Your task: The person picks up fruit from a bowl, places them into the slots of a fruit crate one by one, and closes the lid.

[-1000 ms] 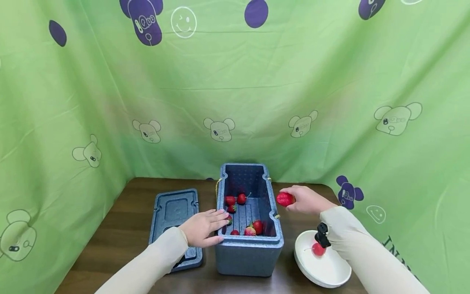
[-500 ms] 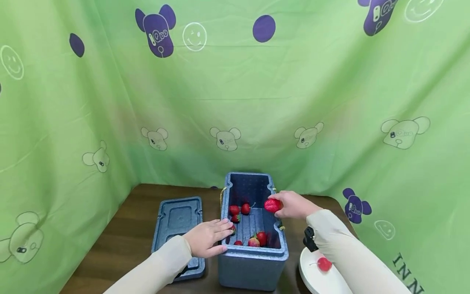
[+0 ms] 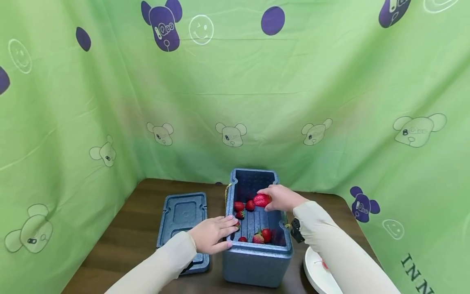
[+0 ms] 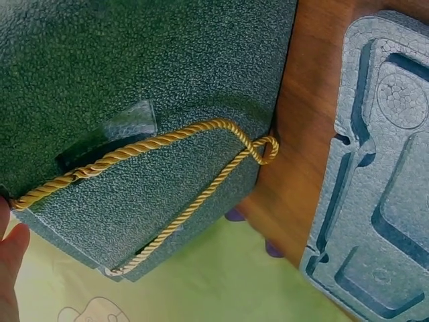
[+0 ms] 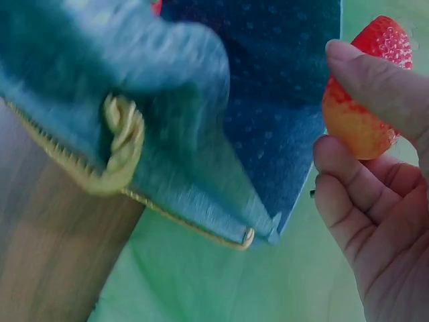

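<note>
My right hand [image 3: 284, 199] pinches a large red strawberry [image 3: 262, 200] between thumb and fingers, over the opening of a deep blue-grey foam box [image 3: 257, 267]. In the right wrist view this strawberry [image 5: 358, 117] has an orange-yellow side and a bumpy skin. My left hand [image 3: 213, 234] rests on the box's near left rim with its fingers extended. Several smaller red fruits, among them a strawberry [image 3: 266, 235] and a paler strawberry [image 3: 258, 239], lie on the box floor. Part of one fruit is hidden by my left fingertips.
The foam lid [image 3: 185, 210] lies on the brown table [image 3: 121, 232] left of the box. A white bowl [image 3: 319, 275] with a partly hidden red fruit [image 3: 324, 264] stands at right under my sleeve. Gold cord [image 4: 161, 141] hangs along the box's sides. A green cloth surrounds the table.
My right hand has carried the strawberry leftward from outside the box's right side to over its inside. The left hand stays on the rim. The head view has shifted slightly.
</note>
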{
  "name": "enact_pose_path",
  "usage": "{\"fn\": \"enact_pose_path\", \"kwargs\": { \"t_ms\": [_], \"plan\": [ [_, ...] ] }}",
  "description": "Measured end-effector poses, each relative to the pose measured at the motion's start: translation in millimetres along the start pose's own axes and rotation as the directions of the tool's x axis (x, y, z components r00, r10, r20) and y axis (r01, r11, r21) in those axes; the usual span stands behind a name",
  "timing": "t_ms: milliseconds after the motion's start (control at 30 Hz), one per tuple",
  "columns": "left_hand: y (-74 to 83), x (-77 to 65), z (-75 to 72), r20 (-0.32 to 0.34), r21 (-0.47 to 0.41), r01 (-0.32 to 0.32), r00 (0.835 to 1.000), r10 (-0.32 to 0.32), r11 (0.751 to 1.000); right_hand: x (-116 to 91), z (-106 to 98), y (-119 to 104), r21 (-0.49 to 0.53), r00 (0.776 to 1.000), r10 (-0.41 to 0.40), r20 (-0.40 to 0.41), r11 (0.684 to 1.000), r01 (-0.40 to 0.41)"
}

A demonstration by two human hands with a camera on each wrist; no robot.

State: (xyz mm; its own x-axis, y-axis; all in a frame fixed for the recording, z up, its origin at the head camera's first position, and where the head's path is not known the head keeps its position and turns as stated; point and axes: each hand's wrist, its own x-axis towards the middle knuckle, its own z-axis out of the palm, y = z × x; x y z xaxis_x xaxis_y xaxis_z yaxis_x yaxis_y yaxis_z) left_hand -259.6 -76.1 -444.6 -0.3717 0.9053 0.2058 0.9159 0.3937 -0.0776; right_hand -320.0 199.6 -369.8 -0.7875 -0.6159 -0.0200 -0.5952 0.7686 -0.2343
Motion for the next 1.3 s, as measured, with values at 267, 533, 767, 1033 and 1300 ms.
{"fn": "enact_pose_path", "kwargs": {
  "t_ms": [267,533,767,1033,1300],
  "plan": [
    [-2.0,-4.6,-2.5,0.006,-0.032,0.040,0.999,-0.040,0.999,27.8,14.6,-12.7,-0.029,0.999,-0.037,0.013,0.999,0.037],
    [-2.9,-4.3,1.1,-0.024,-0.034,0.015,1.000,-0.016,0.999,43.2,44.3,-20.3,0.030,0.996,-0.030,0.085,0.999,0.027],
    [-2.7,-1.4,2.5,-0.036,-0.064,0.004,0.999,-0.007,0.998,42.5,53.9,-20.0,0.017,0.995,-0.024,0.096,1.000,0.022],
    [-4.7,2.0,4.3,-0.063,-0.044,-0.018,0.998,0.015,0.999,44.1,65.6,-13.1,-0.015,0.995,-0.036,0.098,0.999,0.038],
    [-5.6,1.6,4.6,-0.051,-0.031,-0.026,0.998,0.025,0.999,45.5,72.8,-14.9,0.065,0.989,-0.060,0.136,0.997,0.051]
  ]
}}
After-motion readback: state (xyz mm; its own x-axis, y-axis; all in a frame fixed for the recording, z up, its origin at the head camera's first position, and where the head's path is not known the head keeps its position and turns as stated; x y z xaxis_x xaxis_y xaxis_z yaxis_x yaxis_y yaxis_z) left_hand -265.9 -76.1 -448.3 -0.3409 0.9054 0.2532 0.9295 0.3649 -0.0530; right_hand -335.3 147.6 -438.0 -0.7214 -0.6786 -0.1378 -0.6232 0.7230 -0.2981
